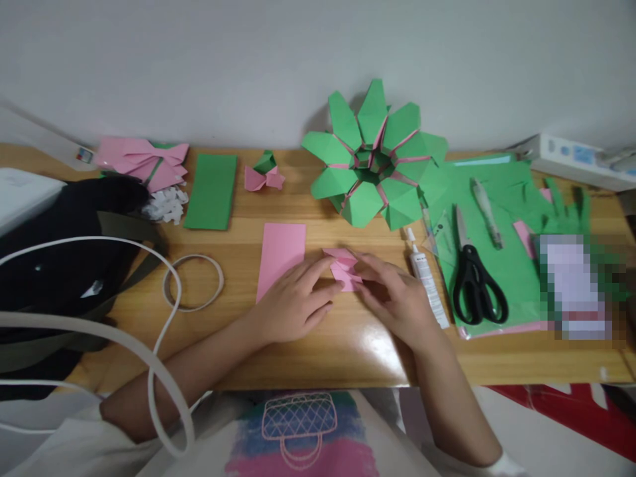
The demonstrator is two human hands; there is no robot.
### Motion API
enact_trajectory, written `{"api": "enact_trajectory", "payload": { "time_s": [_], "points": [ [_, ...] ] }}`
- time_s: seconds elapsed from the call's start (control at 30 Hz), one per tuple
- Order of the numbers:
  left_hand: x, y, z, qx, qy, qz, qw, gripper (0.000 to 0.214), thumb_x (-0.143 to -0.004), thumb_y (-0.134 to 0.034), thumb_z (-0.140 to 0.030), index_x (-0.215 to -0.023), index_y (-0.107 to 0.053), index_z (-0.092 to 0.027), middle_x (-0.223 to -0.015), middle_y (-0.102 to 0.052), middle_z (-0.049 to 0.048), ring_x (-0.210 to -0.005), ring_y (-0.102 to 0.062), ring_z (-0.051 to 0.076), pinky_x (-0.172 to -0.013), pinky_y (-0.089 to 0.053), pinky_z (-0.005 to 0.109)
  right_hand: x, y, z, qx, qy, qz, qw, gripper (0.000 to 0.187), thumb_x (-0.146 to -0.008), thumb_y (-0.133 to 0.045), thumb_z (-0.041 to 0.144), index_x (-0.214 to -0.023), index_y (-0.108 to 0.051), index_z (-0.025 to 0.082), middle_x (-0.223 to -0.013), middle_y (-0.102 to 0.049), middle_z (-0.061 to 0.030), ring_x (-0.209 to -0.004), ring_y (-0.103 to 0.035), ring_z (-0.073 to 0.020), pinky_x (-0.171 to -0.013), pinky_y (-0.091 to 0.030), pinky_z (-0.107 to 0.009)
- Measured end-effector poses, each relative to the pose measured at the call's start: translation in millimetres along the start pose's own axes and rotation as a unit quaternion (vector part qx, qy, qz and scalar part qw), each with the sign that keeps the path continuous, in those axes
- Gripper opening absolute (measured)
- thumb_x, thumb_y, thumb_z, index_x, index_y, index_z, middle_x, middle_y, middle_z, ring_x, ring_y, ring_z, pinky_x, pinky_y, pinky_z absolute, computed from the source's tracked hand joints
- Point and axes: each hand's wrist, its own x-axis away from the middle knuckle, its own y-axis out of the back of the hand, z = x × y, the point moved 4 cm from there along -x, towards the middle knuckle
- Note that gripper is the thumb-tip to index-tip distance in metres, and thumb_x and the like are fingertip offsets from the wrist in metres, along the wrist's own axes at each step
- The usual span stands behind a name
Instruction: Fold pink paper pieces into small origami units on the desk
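Between my two hands is a small folded piece of pink paper point(345, 270), just above the wooden table point(318, 361). My left hand point(298, 298) pinches its left side with the fingertips. From the other side, the thumb and fingers of my right hand point(397, 298) close on its right edge. Partly under my left hand lies a flat pink paper rectangle point(281, 255). A tube of glue point(428, 281) with a white nozzle lies just right of my right hand. Behind my hands stands a big green and pink folded-paper flower point(365, 129).
Black-handled scissors point(479, 285) and a clear-barrelled pen or cutter point(487, 212) lie on green paper point(521, 265) at right. A green paper stack point(211, 192), a folded pink-green piece point(264, 173) and a tape ring point(221, 281) lie left. White cables point(144, 344) loop over my left forearm.
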Motion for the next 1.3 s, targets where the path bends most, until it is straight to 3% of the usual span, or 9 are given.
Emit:
{"api": "enact_trajectory", "payload": {
  "time_s": [0.23, 0.57, 0.77, 0.93, 1.03, 1.13, 1.3],
  "points": [
    [-1.9, 1.1, -1.0, -0.010, -0.014, 0.006, 1.000, 0.027, -0.092, -0.051, -0.022, -0.116, -0.062, -0.015, -0.124, -0.059, 0.0148, -0.124, -0.047, 0.031, -0.101, -0.047, 0.050, -1.2, 1.0, 1.0, -0.006, 0.009, -0.003, 1.000, 0.054, -0.088, -0.059, 0.015, -0.137, -0.043, 0.027, -0.108, -0.073, -0.0062, -0.095, -0.071, -0.0212, -0.079, -0.060, -0.035],
    [-3.2, 0.4, -0.8, -0.016, -0.014, 0.022, 1.000, 0.025, -0.093, -0.052, -0.023, -0.115, -0.062, -0.016, -0.121, -0.062, 0.0122, -0.122, -0.048, 0.030, -0.102, -0.045, 0.049, 0.1, 3.7, 1.6, -0.018, 0.013, -0.003, 1.000, 0.052, -0.088, -0.058, 0.012, -0.135, -0.044, 0.029, -0.109, -0.074, -0.0040, -0.095, -0.072, -0.0204, -0.081, -0.060, -0.037],
    [-2.2, -1.0, -0.1, -0.022, -0.019, 0.023, 0.999, 0.030, -0.093, -0.052, -0.024, -0.121, -0.057, -0.015, -0.123, -0.062, 0.0137, -0.123, -0.048, 0.031, -0.101, -0.045, 0.050, 0.6, 4.9, 0.4, -0.025, 0.004, -0.004, 1.000, 0.049, -0.088, -0.060, 0.014, -0.132, -0.046, 0.028, -0.101, -0.076, -0.0036, -0.092, -0.072, -0.0206, -0.081, -0.060, -0.037],
    [-2.1, -1.1, 1.4, -0.002, 0.028, 0.004, 1.000, 0.046, -0.091, -0.054, -0.023, -0.134, -0.044, -0.010, -0.130, -0.058, 0.0176, -0.127, -0.048, 0.031, -0.102, -0.045, 0.049, 1.0, 4.7, 0.8, 0.007, 0.017, -0.005, 1.000, 0.048, -0.089, -0.059, 0.016, -0.133, -0.047, 0.029, -0.100, -0.076, -0.0037, -0.091, -0.072, -0.0217, -0.079, -0.059, -0.038],
    [-2.6, -2.1, 0.5, -0.003, 0.028, 0.006, 1.000, 0.044, -0.091, -0.053, -0.023, -0.133, -0.046, -0.009, -0.128, -0.060, 0.0173, -0.125, -0.049, 0.031, -0.102, -0.045, 0.049, 1.0, 6.0, 2.9, 0.003, 0.026, -0.006, 1.000, 0.046, -0.089, -0.058, 0.015, -0.132, -0.047, 0.029, -0.099, -0.075, -0.0038, -0.094, -0.071, -0.0215, -0.081, -0.057, -0.037],
    [-3.0, -2.5, 0.2, -0.005, 0.022, 0.010, 1.000, 0.040, -0.092, -0.053, -0.025, -0.128, -0.051, -0.008, -0.128, -0.062, 0.0168, -0.124, -0.050, 0.032, -0.102, -0.045, 0.050, 0.7, 6.2, 1.8, -0.070, -0.010, -0.007, 0.997, 0.039, -0.088, -0.061, 0.017, -0.124, -0.052, 0.027, -0.095, -0.073, -0.0032, -0.089, -0.069, -0.0189, -0.080, -0.056, -0.035],
    [-3.5, -1.9, 0.7, 0.001, 0.021, 0.009, 1.000, 0.037, -0.092, -0.053, -0.024, -0.125, -0.055, -0.008, -0.126, -0.062, 0.0169, -0.124, -0.050, 0.031, -0.103, -0.045, 0.049, -1.7, 2.9, -7.0, -0.182, -0.123, -0.029, 0.975, 0.008, -0.087, -0.062, 0.026, -0.093, -0.065, 0.022, -0.081, -0.058, -0.0019, -0.075, -0.060, -0.0156, -0.064, -0.051, -0.029]
  ]
}}
